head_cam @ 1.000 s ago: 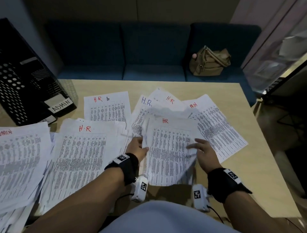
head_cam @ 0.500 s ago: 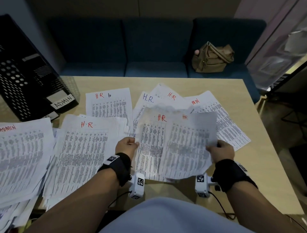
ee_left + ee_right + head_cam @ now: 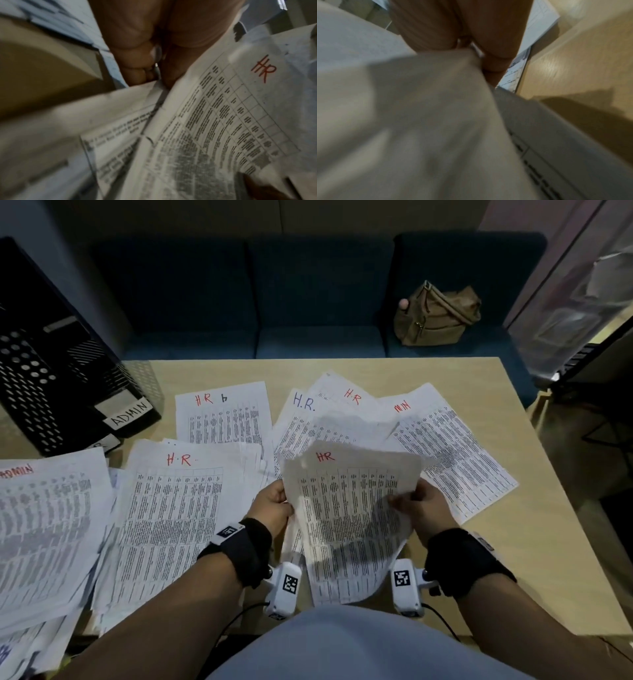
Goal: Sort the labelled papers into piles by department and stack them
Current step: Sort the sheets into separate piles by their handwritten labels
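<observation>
A printed sheet marked HR was held off the table at lower centre of the head view, pinched at its left edge by the left hand and at its right edge by the right hand. In the left wrist view, fingers were seen curled onto the paper edge, with the red HR mark at right. The right wrist view was blurred, but fingers were seen closed on a paper fold at upper centre. More than one sheet may have been in the grip; that could not be told.

Just left of the held sheet, an H.R pile was lying, thick and roughly squared. At far left, an ADMIN pile was seen, its edges fanned. Above the H.R pile, a single HR sheet lay apart. Behind the held sheet, at upper centre-right, a loose fan of sheets marked H.R. and HR was spread, with a sheet ending in "MIN" at right, likely ADMIN. A black mesh tray labelled ADMIN stood at upper left. All rested on the wooden table.

Progress was judged roughly midway: two piles started, one HR sheet in hand probably bound for the H.R pile. Still unsorted were the loose fan, the lone HR sheet and the MIN sheet; both piles still needed squaring.
</observation>
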A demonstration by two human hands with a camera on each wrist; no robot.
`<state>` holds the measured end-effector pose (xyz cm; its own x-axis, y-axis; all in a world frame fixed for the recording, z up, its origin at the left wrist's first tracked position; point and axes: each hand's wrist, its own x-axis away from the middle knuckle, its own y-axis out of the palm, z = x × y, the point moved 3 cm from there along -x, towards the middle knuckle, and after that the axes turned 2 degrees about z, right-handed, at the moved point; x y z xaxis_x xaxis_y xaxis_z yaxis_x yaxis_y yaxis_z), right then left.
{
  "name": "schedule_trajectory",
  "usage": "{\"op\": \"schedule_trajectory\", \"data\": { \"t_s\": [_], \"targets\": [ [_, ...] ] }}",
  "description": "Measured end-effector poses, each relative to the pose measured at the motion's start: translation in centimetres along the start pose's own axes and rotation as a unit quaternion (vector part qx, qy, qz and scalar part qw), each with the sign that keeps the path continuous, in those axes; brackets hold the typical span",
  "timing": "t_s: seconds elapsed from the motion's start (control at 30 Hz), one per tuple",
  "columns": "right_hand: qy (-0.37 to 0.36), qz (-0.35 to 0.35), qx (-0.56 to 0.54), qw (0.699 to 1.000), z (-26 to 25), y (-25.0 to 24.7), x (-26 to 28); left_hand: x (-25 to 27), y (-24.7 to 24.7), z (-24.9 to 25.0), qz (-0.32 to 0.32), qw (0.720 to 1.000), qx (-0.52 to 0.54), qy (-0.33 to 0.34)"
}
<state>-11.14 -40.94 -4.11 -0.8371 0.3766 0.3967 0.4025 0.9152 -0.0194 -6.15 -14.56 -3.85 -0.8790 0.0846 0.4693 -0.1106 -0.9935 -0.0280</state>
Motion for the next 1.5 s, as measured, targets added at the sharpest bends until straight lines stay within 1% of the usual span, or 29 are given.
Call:
{"op": "schedule_trajectory", "data": {
  "t_s": [0.03, 0.07, 0.1, 0.13, 0.17, 0.2, 0.23, 0.27, 0.33, 0.4, 0.43, 0.47, 0.5, 0.53, 0.6, 0.63, 0.67, 0.7, 0.77, 0.83, 0.9, 0.97, 1.07, 1.2, 1.27, 1.3, 1.37, 1.43, 1.5],
  "targets": [
    [-0.006, 0.016, -0.011, 1.0, -0.4, 0.1, -0.1, -0.2, 0.0, 0.2, 0.004, 1.0, -0.017, 0.001],
    [-0.009, 0.032, -0.022, 0.999, -0.9, 0.0, -0.2, -0.8, -0.3, 0.5, 0.025, 0.997, -0.066, 0.013],
    [-0.012, 0.04, -0.03, 0.999, -1.4, -0.1, -0.4, -1.4, -0.8, 0.9, 0.053, 0.987, -0.148, 0.029],
    [-0.009, 0.041, -0.035, 0.999, -1.6, -0.2, -0.9, -1.9, -1.2, 1.4, 0.076, 0.964, -0.252, 0.049],
    [-0.007, 0.033, -0.039, 0.999, -2.1, -0.1, -1.3, -2.2, -1.5, 1.7, 0.085, 0.931, -0.346, 0.074],
    [-0.006, 0.021, -0.042, 0.999, -2.4, 0.2, -1.9, -2.4, -1.6, 1.9, 0.079, 0.903, -0.413, 0.094],
    [-0.006, 0.01, -0.036, 0.999, -2.5, 0.7, -2.6, -2.3, -1.4, 1.9, 0.064, 0.882, -0.455, 0.108],
    [-0.011, 0.003, -0.011, 1.0, -2.7, 1.3, -3.1, -2.0, -1.1, 1.8, 0.046, 0.869, -0.48, 0.113],
    [-0.017, 0.004, 0.061, 0.998, -2.9, 2.7, -3.9, -1.2, -0.4, 1.3, 0.01, 0.854, -0.511, 0.096],
    [-0.019, 0.018, 0.139, 0.99, -2.8, 3.9, -4.3, -0.3, 0.5, 1.3, -0.06, 0.831, -0.548, 0.066],
    [-0.026, 0.027, 0.164, 0.986, -2.8, 4.2, -4.5, 0.0, 1.0, 1.6, -0.099, 0.821, -0.558, 0.068],
    [-0.037, 0.032, 0.186, 0.981, -2.6, 4.5, -4.8, 0.1, 1.3, 2.0, -0.121, 0.821, -0.554, 0.067],
    [-0.053, 0.033, 0.206, 0.977, -2.4, 4.8, -5.1, 0.0, 1.2, 2.7, -0.119, 0.835, -0.533, 0.061],
    [-0.063, 0.034, 0.235, 0.969, -2.3, 5.0, -5.4, -0.6, 0.6, 3.4, -0.092, 0.862, -0.496, 0.052],
    [-0.07, 0.032, 0.309, 0.948, -1.8, 5.5, -5.8, -2.7, -1.6, 5.0, -0.002, 0.93, -0.365, 0.037],
    [-0.072, 0.029, 0.341, 0.937, -1.6, 5.6, -5.9, -4.0, -3.2, 6.1, 0.057, 0.953, -0.297, 0.037],
    [-0.074, 0.027, 0.358, 0.93, -1.6, 5.8, -5.8, -5.7, -5.1, 7.3, 0.122, 0.957, -0.259, 0.046],
    [-0.079, 0.026, 0.364, 0.928, -1.6, 5.9, -5.7, -7.5, -7.0, 8.6, 0.182, 0.949, -0.252, 0.061],
    [-0.083, 0.031, 0.355, 0.931, -1.5, 5.9, -5.4, -10.8, -10.6, 10.1, 0.251, 0.925, -0.282, 0.046],
    [-0.083, 0.045, 0.323, 0.942, -1.2, 5.9, -5.2, -13.6, -13.6, 10.0, 0.275, 0.913, -0.299, -0.036],
    [-0.076, 0.053, 0.28, 0.956, -1.1, 5.8, -5.1, -15.2, -15.6, 9.0, 0.275, 0.902, -0.314, -0.111],
    [-0.065, 0.046, 0.256, 0.963, -1.0, 5.7, -5.2, -16.2, -16.6, 8.2, 0.286, 0.888, -0.333, -0.14],
    [-0.06, 0.045, 0.241, 0.968, -0.9, 5.5, -5.3, -17.0, -17.0, 7.4, 0.304, 0.873, -0.358, -0.133],
    [-0.052, 0.046, 0.232, 0.97, -1.2, 5.8, -5.2, -17.2, -17.0, 6.5, 0.269, 0.894, -0.335, -0.123],
    [-0.031, 0.021, 0.235, 0.971, -0.6, 6.1, -5.6, -17.1, -17.1, 6.5, 0.273, 0.887, -0.347, -0.135],
    [-0.015, 0.006, 0.254, 0.967, -0.3, 6.2, -5.7, -17.3, -17.3, 6.3, 0.28, 0.88, -0.353, -0.147],
    [-0.008, -0.003, 0.334, 0.943, -0.5, 6.4, -5.7, -17.4, -17.7, 6.0, 0.281, 0.879, -0.353, -0.154],
    [-0.014, -0.001, 0.394, 0.919, -0.7, 6.6, -5.7, -17.2, -17.6, 6.2, 0.284, 0.894, -0.324, -0.122],
    [-0.013, 0.028, 0.346, 0.938, -1.3, 6.8, -5.3, -16.4, -16.8, 7.5, 0.294, 0.908, -0.293, -0.063]
  ]
}}
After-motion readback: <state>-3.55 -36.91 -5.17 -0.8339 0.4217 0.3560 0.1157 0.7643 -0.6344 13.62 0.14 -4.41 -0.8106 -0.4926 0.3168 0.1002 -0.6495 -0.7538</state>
